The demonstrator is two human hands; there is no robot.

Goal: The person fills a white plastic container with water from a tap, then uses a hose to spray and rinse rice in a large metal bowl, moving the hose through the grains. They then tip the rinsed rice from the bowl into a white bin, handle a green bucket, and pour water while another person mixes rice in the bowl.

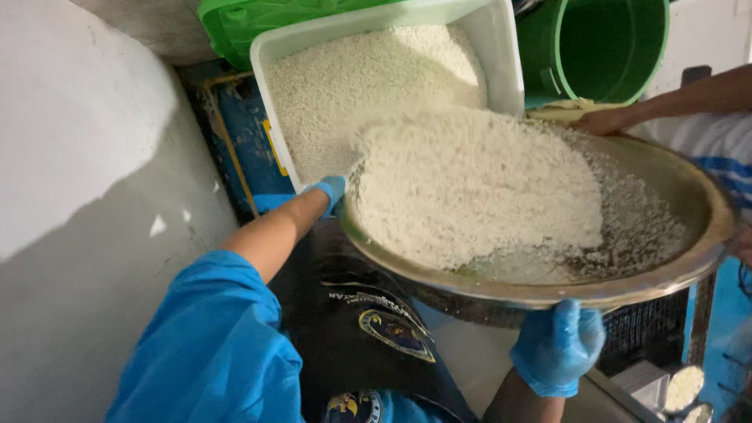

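Wide metal pan (666,196) of white grains (470,188), tilted away from me so its far-left lip overhangs the white tub (501,47). My right hand (558,346) clamps the near rim; my left hand (333,190) grips the left edge, nearer the tub. A co-worker's hand (607,121) steadies the far rim.

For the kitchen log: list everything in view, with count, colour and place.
Round metal pan: one, brass-coloured, tilted at centre right.
White grains: one heap, sliding from the pan into the tub.
Plastic tub: one, white, top centre, partly filled with grains.
Bucket: one, green, top right.
Green crate: one, top left behind the tub.
Another person's arm: one, bare, at the pan's far rim.
Left hand: blue glove, at the pan's left rim.
Right hand: blue glove, gripping the near rim.
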